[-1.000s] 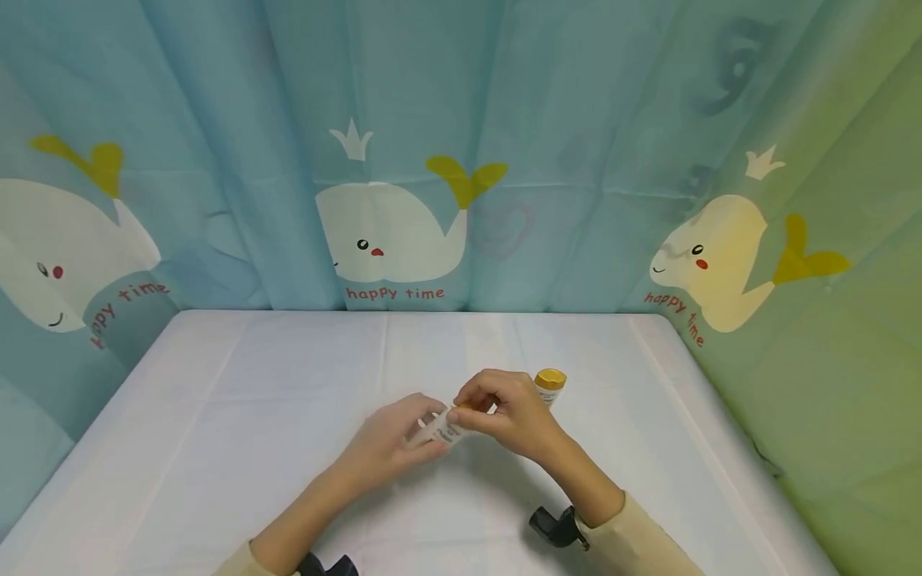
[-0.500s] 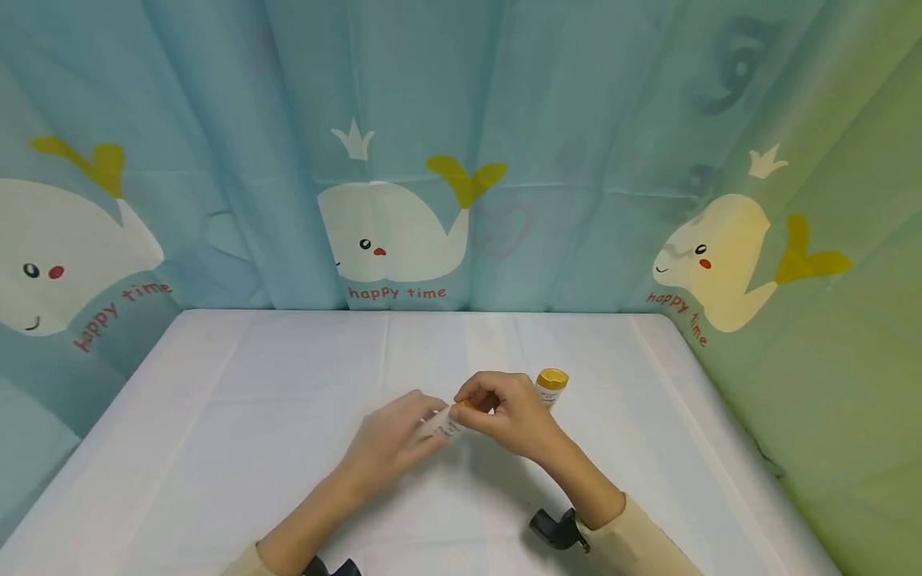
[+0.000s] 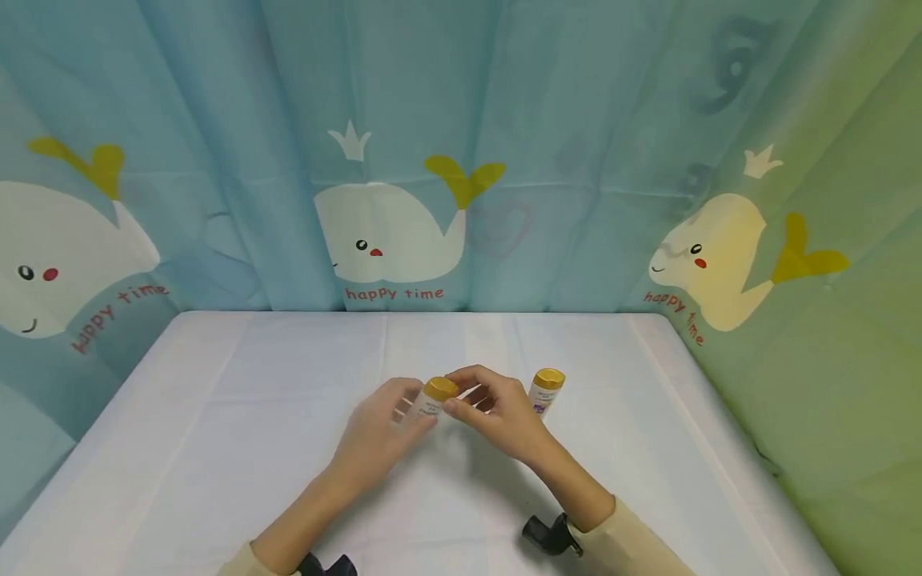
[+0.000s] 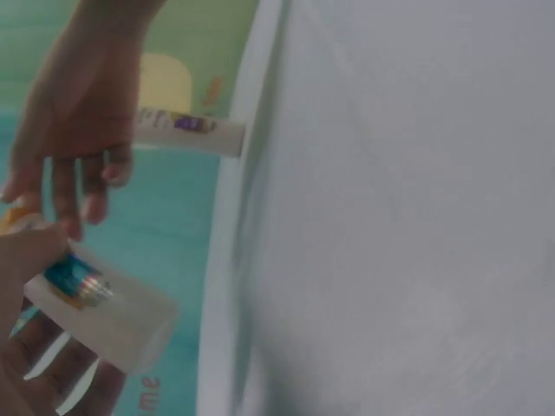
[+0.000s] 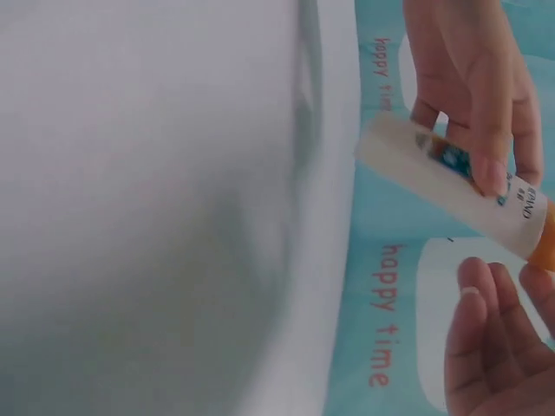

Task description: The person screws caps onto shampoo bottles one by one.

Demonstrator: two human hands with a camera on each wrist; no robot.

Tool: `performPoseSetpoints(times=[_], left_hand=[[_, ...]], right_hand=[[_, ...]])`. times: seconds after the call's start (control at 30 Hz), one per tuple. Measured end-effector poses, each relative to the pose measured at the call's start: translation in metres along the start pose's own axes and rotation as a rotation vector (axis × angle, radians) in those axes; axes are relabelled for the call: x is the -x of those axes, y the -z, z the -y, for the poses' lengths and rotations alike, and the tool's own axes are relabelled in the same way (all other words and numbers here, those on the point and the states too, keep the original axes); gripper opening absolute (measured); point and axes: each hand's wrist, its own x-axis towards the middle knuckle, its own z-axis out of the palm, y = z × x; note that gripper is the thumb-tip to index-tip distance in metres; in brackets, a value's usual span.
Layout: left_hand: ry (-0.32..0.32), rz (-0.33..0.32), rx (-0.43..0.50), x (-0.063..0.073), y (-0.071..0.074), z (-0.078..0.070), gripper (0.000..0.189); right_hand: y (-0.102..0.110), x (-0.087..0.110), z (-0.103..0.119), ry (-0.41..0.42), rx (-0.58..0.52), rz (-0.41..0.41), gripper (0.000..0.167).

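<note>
A white plastic bottle (image 3: 428, 406) with a gold cap (image 3: 441, 389) is tilted in my left hand (image 3: 374, 428), thumb on one side and fingers on the other. The left wrist view shows the coloured label on this bottle (image 4: 113, 303). My right hand (image 3: 504, 412) is beside the cap, its fingers bent and spread with nothing held between them. In the right wrist view the right fingertips (image 5: 473, 277) are close below the bottle's capped end. A second white bottle (image 3: 544, 398), also gold-capped, stands upright just beyond the right hand.
A white cloth covers the table (image 3: 238, 448), whose far edge meets a blue curtain (image 3: 562, 144) printed with whales. A green-tinted curtain (image 3: 850, 400) runs along the right side. Black wrist cameras (image 3: 551, 534) sit at both sleeves.
The right fingers have come off the cap they pinched, leaving it on the bottle. The left hand has moved the bottle slightly left and up, more upright, with its cap now in full view.
</note>
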Motion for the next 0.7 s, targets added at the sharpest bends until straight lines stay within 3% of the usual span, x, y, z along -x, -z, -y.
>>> performPoseSetpoints(times=[0.13, 0.3, 0.47, 0.7], left_hand=[[0.084, -0.006, 0.099, -0.005, 0.006, 0.009, 0.035], [0.142, 0.014, 0.190, -0.009, 0.009, 0.029, 0.036], [0.189, 0.050, 0.246, -0.007, 0.008, 0.041, 0.038], [0.235, 0.090, 0.271, -0.004, 0.009, 0.041, 0.041]], right_hand=[[-0.010, -0.002, -0.006, -0.073, -0.053, 0.087, 0.032], [-0.023, -0.008, -0.014, -0.098, -0.132, 0.177, 0.036], [-0.031, -0.011, -0.017, -0.145, -0.175, 0.205, 0.037], [-0.034, -0.009, -0.016, -0.193, -0.191, 0.219, 0.039]])
